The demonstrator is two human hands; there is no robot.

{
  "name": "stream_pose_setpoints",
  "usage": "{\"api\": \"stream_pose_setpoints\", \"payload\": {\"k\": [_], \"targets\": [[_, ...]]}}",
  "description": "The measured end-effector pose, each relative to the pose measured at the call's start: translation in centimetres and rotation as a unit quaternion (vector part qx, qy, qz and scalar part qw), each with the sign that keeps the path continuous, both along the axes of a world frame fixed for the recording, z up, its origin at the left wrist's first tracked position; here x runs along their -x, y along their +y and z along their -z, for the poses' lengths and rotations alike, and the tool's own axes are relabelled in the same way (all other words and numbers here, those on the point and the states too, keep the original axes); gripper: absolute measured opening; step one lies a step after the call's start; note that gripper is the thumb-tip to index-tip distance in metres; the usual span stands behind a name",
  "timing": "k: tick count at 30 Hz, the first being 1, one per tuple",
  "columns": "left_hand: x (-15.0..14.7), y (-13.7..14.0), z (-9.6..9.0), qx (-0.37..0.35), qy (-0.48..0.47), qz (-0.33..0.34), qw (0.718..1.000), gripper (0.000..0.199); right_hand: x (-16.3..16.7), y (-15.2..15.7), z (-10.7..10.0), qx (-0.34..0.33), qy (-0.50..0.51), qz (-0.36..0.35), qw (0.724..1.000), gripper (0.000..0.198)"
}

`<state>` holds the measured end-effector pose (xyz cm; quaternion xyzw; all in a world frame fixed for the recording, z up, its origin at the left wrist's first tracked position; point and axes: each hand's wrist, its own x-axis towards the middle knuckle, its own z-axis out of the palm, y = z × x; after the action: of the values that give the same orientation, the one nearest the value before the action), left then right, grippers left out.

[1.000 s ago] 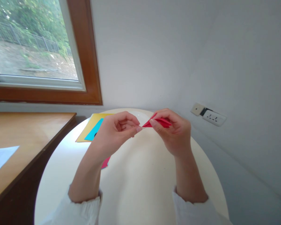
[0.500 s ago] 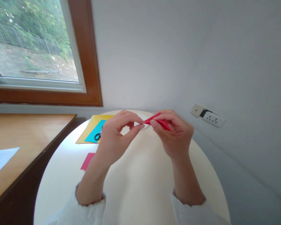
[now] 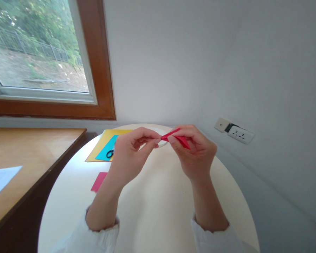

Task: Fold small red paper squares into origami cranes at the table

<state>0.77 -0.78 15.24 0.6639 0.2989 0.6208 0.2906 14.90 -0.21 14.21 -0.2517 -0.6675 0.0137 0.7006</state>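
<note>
A folded piece of red paper is held in the air above the far part of the round white table. My right hand grips its wider end between thumb and fingers. At the narrow left tip, the thumb and forefinger of my left hand pinch the paper. Its folds open toward the right, and part of it is hidden behind my right fingers. Behind the hands, a round white object lies partly covered on the table.
Left of my hands lie yellow paper, blue paper and black-handled scissors. A pink-red paper piece is near my left wrist. A wooden desk with a white sheet stands left; wall sockets are at right.
My left fingertips have closed on the tip of the red paper and sit slightly lower. Both hands have otherwise shifted only a little.
</note>
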Motion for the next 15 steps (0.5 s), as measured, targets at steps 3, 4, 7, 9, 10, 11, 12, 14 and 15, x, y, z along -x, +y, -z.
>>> {"api": "stream_pose_setpoints", "payload": {"k": [3, 4, 7, 9, 10, 11, 12, 14, 15], "targets": [[-0.06, -0.05, -0.15, 0.013, -0.014, 0.008, 1.000, 0.004, 0.05, -0.06, 0.04, -0.005, 0.001, 0.008, 1.000, 0.009], [-0.07, -0.06, -0.17, 0.017, -0.018, 0.010, 1.000, 0.004, 0.06, -0.08, 0.06, -0.006, 0.000, 0.011, 1.000, 0.009], [-0.02, -0.14, -0.21, 0.030, -0.027, 0.014, 0.999, 0.003, 0.03, -0.08, 0.14, -0.009, -0.002, 0.017, 1.000, 0.010], [0.09, -0.18, -0.23, 0.039, -0.036, 0.011, 0.999, 0.003, -0.01, -0.03, 0.19, -0.011, 0.006, 0.021, 1.000, 0.010], [0.18, -0.18, -0.24, 0.044, -0.042, 0.007, 0.998, 0.003, -0.03, 0.02, 0.21, -0.012, 0.011, 0.023, 1.000, 0.009], [0.28, -0.15, -0.24, 0.051, -0.048, 0.005, 0.998, 0.003, -0.06, 0.06, 0.23, -0.012, 0.018, 0.024, 0.999, 0.009], [0.39, -0.10, -0.22, 0.058, -0.052, 0.005, 0.997, 0.004, -0.08, 0.10, 0.24, -0.011, 0.023, 0.025, 0.999, 0.009], [0.59, 0.04, -0.17, 0.071, -0.059, 0.016, 0.996, 0.005, -0.11, 0.15, 0.22, -0.013, 0.026, 0.026, 0.999, 0.009], [0.66, 0.12, -0.13, 0.077, -0.062, 0.026, 0.995, 0.006, -0.11, 0.15, 0.20, -0.015, 0.026, 0.027, 0.999, 0.009]]}}
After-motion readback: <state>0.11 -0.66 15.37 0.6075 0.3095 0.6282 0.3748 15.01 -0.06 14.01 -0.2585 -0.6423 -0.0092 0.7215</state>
